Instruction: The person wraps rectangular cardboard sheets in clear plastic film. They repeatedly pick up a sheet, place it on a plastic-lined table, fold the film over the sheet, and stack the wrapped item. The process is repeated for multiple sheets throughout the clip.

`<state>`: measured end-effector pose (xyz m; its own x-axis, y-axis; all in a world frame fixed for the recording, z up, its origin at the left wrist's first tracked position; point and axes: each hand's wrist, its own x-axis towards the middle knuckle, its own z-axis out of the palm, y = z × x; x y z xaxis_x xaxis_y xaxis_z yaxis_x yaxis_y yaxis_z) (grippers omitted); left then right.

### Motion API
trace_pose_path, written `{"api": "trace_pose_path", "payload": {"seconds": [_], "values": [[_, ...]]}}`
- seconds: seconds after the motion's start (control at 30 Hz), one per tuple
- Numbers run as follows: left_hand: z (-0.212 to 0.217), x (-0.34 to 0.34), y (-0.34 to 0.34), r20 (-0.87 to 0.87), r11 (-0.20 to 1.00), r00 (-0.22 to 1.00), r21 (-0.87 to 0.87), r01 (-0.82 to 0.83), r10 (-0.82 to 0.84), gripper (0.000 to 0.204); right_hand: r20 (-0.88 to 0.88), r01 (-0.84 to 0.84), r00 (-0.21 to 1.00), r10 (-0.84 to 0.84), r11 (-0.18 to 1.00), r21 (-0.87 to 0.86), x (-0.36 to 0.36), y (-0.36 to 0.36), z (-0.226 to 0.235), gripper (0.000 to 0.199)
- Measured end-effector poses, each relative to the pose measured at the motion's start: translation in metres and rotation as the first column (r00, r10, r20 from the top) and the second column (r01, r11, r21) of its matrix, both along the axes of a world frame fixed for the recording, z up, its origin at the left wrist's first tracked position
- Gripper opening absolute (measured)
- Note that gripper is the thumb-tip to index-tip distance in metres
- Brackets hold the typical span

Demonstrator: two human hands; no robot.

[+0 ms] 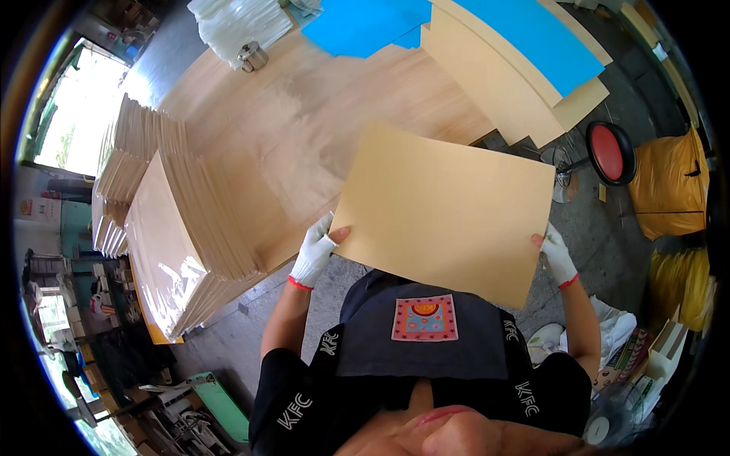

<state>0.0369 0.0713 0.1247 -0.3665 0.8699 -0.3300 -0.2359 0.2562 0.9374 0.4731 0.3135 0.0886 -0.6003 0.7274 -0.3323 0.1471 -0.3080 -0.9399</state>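
Observation:
A large tan sheet (449, 213), looking like kraft paper or thin card, hangs between my two hands in front of my body. My left hand (315, 251), in a white glove with a red cuff and a bare thumb, grips its lower left edge, thumb on top. On the opposite edge my right hand (557, 254), gloved the same way, pinches the sheet with its thumb on the upper face. The fingers beneath the sheet are hidden. The sheet's far left corner overlaps the wooden table (304, 114); its near part is over my lap.
Tall piles of tan packs in clear plastic (171, 220) line the table's left side. Tan and blue sheets (517, 45) are stacked at the far right. A metal mug (252, 57) stands near white plastic bundles (232, 26). A red-seated stool (608, 154) and orange sack (669, 186) are right.

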Motion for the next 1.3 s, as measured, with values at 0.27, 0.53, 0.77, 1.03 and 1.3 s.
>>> {"api": "trace_pose_path", "payload": {"seconds": [0.27,0.53,0.77,1.03,1.3], "values": [[-0.035,-0.02,-0.004,0.049,0.978,0.994,-0.19,-0.082,0.093,0.052,0.027,-0.111,0.993,0.118,0.977,-0.185,-0.021,0.008,-0.061,0.061],[-0.055,-0.043,-0.001,0.12,0.984,0.991,-0.16,0.074,-0.055,0.061,0.848,-0.453,0.512,-0.14,0.794,0.405,-0.063,0.115,-0.1,0.075],[-0.064,-0.047,-0.004,0.121,0.978,0.993,-0.204,0.035,-0.011,0.053,0.368,-0.554,0.79,0.49,0.827,0.09,-0.187,0.138,-0.111,0.047],[-0.027,-0.028,0.024,0.529,0.995,0.843,-0.063,-0.072,0.094,0.048,0.685,-0.682,0.637,0.353,0.672,0.289,-0.201,0.122,-0.006,0.042],[0.024,0.021,0.0,0.482,0.99,0.872,-0.063,0.127,-0.081,0.062,0.53,-0.577,0.732,0.427,0.803,0.151,-0.101,0.087,-0.009,0.04]]}}
